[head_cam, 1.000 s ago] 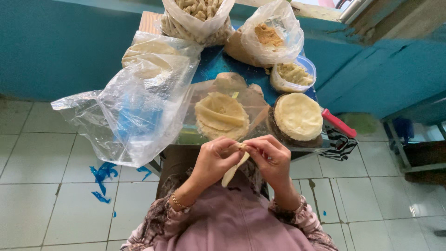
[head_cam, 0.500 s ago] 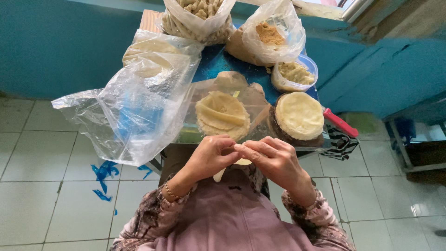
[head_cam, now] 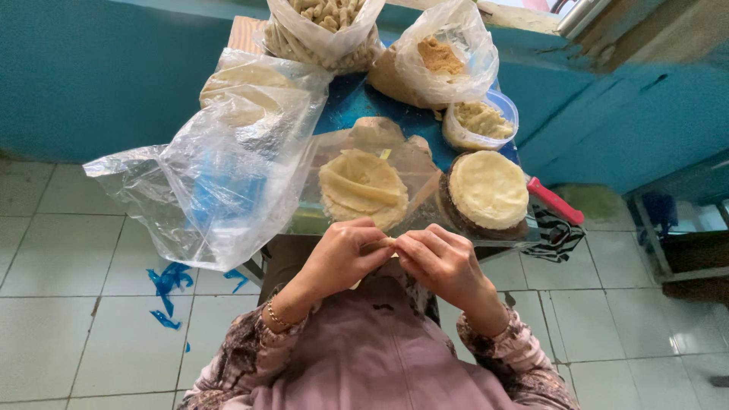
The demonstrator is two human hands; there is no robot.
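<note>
Rolling the wrapper [head_cam: 382,244] tight looks best done with even pressure, since both the left hand [head_cam: 342,254] and right hand [head_cam: 440,262] pinch it above the lap, just short of the counter [head_cam: 357,99].

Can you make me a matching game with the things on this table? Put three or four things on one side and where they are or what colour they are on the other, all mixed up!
Things:
1. knife handle
2. big clear bag
3. small tub
4. rolled wrapper

Clues:
A. pinched between the left hand and right hand
B. red, at the table's right edge
C. hangs off the table's left side
D. sits behind the round stack on the right

Pairs: 1-B, 2-C, 3-D, 4-A
</note>
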